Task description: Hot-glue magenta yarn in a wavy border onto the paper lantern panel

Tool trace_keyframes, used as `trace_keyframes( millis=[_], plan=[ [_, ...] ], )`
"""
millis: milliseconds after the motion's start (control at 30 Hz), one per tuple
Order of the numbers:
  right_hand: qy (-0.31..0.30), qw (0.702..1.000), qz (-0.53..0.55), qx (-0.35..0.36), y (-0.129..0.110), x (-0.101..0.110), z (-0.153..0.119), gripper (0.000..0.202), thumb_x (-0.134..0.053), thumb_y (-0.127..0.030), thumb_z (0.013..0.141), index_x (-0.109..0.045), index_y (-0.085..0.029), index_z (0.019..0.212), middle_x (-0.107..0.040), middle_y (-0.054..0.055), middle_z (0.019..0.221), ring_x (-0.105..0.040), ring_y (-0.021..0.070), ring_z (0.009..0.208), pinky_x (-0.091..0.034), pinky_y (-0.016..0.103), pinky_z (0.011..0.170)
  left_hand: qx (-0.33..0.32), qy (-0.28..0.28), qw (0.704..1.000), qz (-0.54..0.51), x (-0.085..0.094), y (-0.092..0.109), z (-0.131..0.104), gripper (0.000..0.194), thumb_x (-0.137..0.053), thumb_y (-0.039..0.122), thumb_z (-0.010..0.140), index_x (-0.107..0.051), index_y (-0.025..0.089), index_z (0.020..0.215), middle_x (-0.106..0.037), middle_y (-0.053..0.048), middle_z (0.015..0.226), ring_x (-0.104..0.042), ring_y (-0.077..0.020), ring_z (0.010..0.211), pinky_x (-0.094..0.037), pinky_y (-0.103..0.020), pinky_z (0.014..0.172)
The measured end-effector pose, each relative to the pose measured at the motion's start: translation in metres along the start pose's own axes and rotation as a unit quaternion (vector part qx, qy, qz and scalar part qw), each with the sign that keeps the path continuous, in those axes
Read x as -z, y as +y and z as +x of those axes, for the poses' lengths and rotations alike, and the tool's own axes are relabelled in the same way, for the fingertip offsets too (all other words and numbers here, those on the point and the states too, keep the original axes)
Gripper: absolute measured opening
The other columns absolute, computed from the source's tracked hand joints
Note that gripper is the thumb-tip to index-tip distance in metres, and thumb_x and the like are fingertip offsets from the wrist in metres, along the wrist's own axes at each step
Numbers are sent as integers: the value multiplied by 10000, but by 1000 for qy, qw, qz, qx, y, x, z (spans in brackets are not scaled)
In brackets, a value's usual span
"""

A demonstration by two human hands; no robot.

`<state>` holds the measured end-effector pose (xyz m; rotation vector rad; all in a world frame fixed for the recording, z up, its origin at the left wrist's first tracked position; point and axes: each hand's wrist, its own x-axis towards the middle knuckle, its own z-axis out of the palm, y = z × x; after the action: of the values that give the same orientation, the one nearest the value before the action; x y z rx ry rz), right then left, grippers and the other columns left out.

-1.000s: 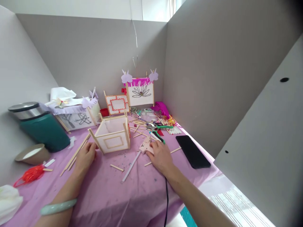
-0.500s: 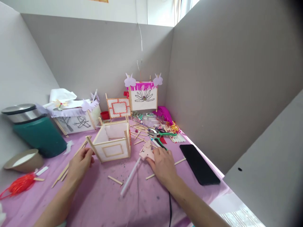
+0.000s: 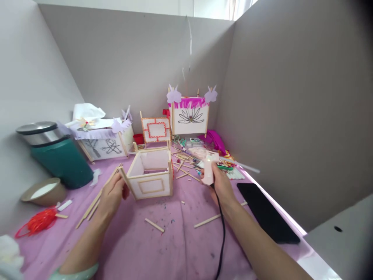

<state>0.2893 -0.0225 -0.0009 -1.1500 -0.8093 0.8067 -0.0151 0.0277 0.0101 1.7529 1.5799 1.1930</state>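
Note:
A pale pink glue gun (image 3: pixel 208 169) is raised in my right hand (image 3: pixel 223 182), whose fingers wrap its handle. Its long translucent glue stick (image 3: pixel 240 164) points to the right, and a black cord (image 3: pixel 223 233) hangs down from the grip. At the near left corner of a small open-topped box (image 3: pixel 151 186) of wooden sticks and white panels, my left hand (image 3: pixel 112 194) has its fingers curled against the corner post. Part of those fingers is hidden. The box stands upright on the purple cloth, with a stick rectangle on its front panel.
Loose sticks (image 3: pixel 154 225) lie in front. A black phone (image 3: pixel 266 212) is at right, near pliers and cords. Behind stand decorated panel boxes (image 3: pixel 190 118). On the left are a green tumbler (image 3: pixel 62 163), a bowl (image 3: pixel 43 192) and red string (image 3: pixel 40 223). Grey partitions surround the table.
My right hand has lifted the glue gun off the cloth and turned it, so the glue stick now points right instead of toward me. My left hand stays by the box corner. The view has shifted.

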Motion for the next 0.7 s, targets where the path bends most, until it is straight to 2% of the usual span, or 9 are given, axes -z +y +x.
trace_keyframes(
  millis=[67, 200, 267, 300, 367, 467, 567, 700],
  plan=[
    [6, 998, 62, -32, 4, -3, -3, 507, -531, -691, 760, -561, -194, 855, -580, -14, 639, -527, 134, 513, -461, 278, 487, 5, -70, 997, -29, 4, -4, 2, 117, -407, 243, 721, -512, 208, 762, -517, 43, 527, -518, -150, 501, -449, -275, 497],
    [-23, 988, 134, -71, 9, -7, -11, 442, -699, -591, 692, -523, -205, 814, -529, -49, 643, -492, 98, 529, -454, 239, 507, 22, -246, 968, -50, 17, -6, 3, 475, -548, 174, 644, -491, 201, 1115, -600, 41, 657, -579, -165, 580, -491, -276, 504],
    [-44, 985, 143, -87, 12, -9, -14, 429, -723, -557, 690, -525, -196, 811, -518, -47, 639, -484, 98, 532, -430, 231, 490, 30, -300, 952, -49, 21, -7, 2, 607, -614, 212, 684, -407, 215, 1255, -646, 8, 795, -621, -179, 657, -515, -292, 541],
    [-53, 984, 142, -93, 13, -10, -15, 422, -723, -546, 699, -532, -189, 816, -520, -43, 639, -482, 99, 531, -415, 227, 481, 34, -299, 953, -42, 21, -9, 2, 629, -638, 253, 704, -385, 216, 1279, -657, -8, 841, -637, -187, 682, -522, -303, 559],
    [-62, 984, 133, -100, 16, -10, -15, 404, -715, -526, 724, -549, -174, 832, -533, -32, 648, -481, 100, 534, -396, 221, 477, 48, -261, 964, -17, 18, -14, 4, 624, -676, 338, 707, -413, 193, 1254, -672, -30, 853, -661, -209, 690, -522, -321, 571],
    [-66, 986, 116, -98, 20, -10, -15, 375, -694, -513, 754, -565, -169, 831, -543, -27, 650, -478, 103, 540, -378, 217, 484, 71, -228, 971, 25, 11, -22, 6, 491, -684, 424, 698, -532, 162, 1085, -691, -42, 776, -673, -233, 664, -514, -342, 594],
    [-73, 988, 104, -93, 21, -8, -15, 366, -670, -523, 770, -568, -174, 811, -544, -27, 644, -473, 109, 536, -364, 223, 484, 67, -215, 973, 50, 2, -25, 6, 349, -642, 468, 720, -589, 176, 904, -709, -48, 721, -684, -244, 677, -513, -353, 656],
    [-77, 989, 92, -85, 20, -7, -15, 374, -644, -541, 780, -558, -178, 779, -543, -32, 628, -469, 105, 521, -350, 224, 479, 50, -156, 982, 90, -11, -20, 5, 300, -595, 487, 745, -593, 205, 849, -730, -36, 718, -700, -245, 698, -512, -343, 689]
  ],
)
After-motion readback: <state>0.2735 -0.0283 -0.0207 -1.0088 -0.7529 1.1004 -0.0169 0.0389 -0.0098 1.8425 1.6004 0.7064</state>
